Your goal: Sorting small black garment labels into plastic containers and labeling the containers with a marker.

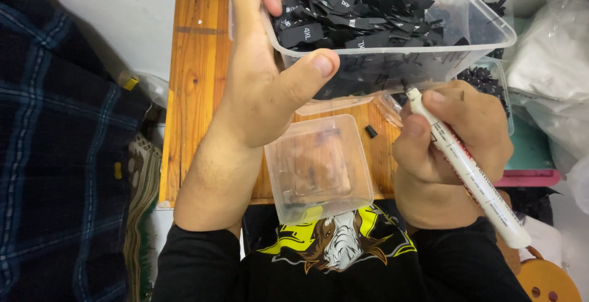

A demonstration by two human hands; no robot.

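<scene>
So the person's left hand (257, 87) has a solid grip on a clear plastic tub (392, 62), thumb pressed against its near wall and fingers hooked over the rim, holding it tilted up off the wooden table (196, 81). The tub is packed with little black fabric labels (356, 13), all jumbled in a heap. The right hand (451, 136) is closed around a white marker pen (469, 173), and the tip sits right against the tub's near wall, low down by the bottom edge. Under the raised tub, on the table just in front of the person, there's a smaller empty clear container (319, 170) with rounded corners, sitting between the two forearms. A small black cap (371, 131) lies on the wood beside it, near the pen hand. Behind the right hand I can make out another clear tub (491, 81) with more black bits in it, mostly hidden. Dark plaid fabric (55, 142) is piled off to the left of the table, and crumpled clear plastic bags (546, 62) sit over on the right.
</scene>
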